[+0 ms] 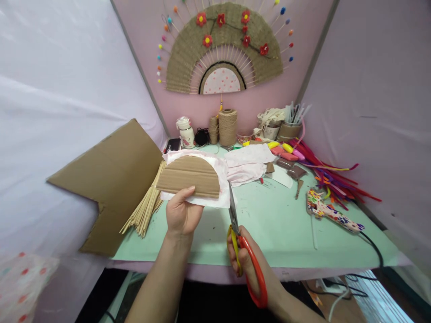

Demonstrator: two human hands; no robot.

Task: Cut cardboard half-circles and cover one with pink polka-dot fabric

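My left hand [184,211] pinches a half-round piece of corrugated cardboard [190,175] together with a pale pinkish-white sheet [224,181] behind it, thumb on top. The sheet sticks out past the curved edge all round. In my right hand [247,255] is a pair of scissors [233,211] with one red and one yellow handle, my fingers through the loops. Its blades point up at the sheet's right edge, close to the cardboard's corner. Whether the blades touch the sheet I cannot tell.
Behind lies more pale cloth [247,163]. Thin sticks [144,206] and a large cardboard sheet [114,175] are at left. A patterned glue gun [332,213] with a cord and colourful pipe cleaners [332,172] lie right. Twine spools [228,128] and a white bottle [186,133] stand at the back.
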